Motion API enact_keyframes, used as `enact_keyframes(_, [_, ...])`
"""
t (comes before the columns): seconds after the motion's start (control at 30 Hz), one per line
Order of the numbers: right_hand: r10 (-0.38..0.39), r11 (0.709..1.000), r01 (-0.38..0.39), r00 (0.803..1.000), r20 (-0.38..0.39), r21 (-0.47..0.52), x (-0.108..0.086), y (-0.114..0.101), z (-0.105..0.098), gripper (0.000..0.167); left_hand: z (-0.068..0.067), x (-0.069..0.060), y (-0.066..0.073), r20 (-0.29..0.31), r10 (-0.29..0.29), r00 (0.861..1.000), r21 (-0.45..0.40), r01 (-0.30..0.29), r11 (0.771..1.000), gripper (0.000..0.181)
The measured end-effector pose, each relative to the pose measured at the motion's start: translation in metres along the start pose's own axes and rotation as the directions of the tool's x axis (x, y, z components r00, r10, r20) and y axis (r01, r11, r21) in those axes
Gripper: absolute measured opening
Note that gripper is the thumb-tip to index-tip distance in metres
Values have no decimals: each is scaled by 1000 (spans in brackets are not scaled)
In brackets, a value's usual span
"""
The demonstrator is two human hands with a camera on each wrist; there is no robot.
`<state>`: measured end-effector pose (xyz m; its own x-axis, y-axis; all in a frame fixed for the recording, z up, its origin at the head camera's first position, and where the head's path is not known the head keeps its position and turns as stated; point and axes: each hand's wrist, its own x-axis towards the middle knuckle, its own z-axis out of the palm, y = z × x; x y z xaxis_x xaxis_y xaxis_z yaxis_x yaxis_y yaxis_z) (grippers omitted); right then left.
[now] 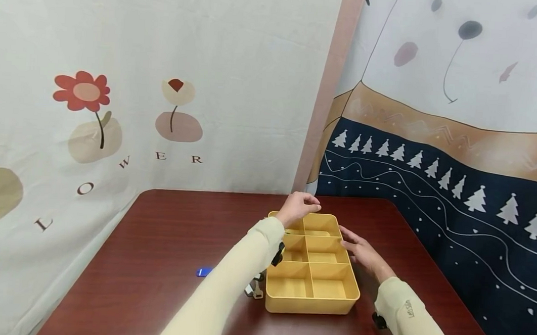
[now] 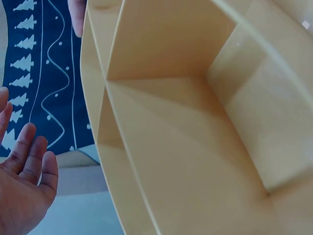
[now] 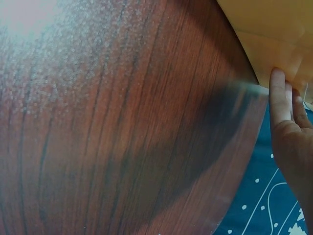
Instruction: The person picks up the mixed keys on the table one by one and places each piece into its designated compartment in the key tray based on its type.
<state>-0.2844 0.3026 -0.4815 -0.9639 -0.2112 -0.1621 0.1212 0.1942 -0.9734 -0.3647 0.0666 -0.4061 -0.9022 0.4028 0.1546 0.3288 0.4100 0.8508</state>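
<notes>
A yellow box (image 1: 311,305) with several compartments stands on the table. My left hand (image 1: 297,208) hovers over its far left corner. In the left wrist view, the fingers of this left hand (image 2: 27,181) are loosely bent and hold nothing. My right hand (image 1: 363,251) rests against the box's right side. The right wrist view shows straight fingers (image 3: 278,98) touching the outer wall of the box (image 3: 274,39). Part of the far left compartments is hidden behind my left hand and sleeve; something tiny and dark shows there, too small to name.
Left of the box lies a blue object (image 1: 204,272), partly covered by my left sleeve. Close to the box's near left side is a small silvery metal object (image 1: 256,290), also partly hidden. The dark red wooden table (image 1: 165,233) meets printed cloth hangings (image 1: 254,86) behind.
</notes>
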Motion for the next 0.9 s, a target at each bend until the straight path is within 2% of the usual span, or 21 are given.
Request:
enact_keyframes(0.23, [9, 1000, -9, 1000, -6, -14, 0, 0, 0, 59, -20, 1, -3, -10, 4, 1000, -34, -4, 999, 13])
enact_keyframes(0.5, [21, 999, -21, 1000, -2, -25, -2, -1, 0, 59, -48, 0, -11, -30, 8, 1000, -14, -9, 1000, 17])
enact_keyframes(0.67, [19, 999, -19, 1000, -4, -32, -2, -1, 0, 59, -66, -3, -21, -61, 26, 998, 18, -25, 1000, 17])
enact_keyframes(0.9, [22, 999, -22, 1000, -9, -25, -2, -2, 0, 59, -86, -12, -39, -85, -22, 996, 39, 25, 999, 19])
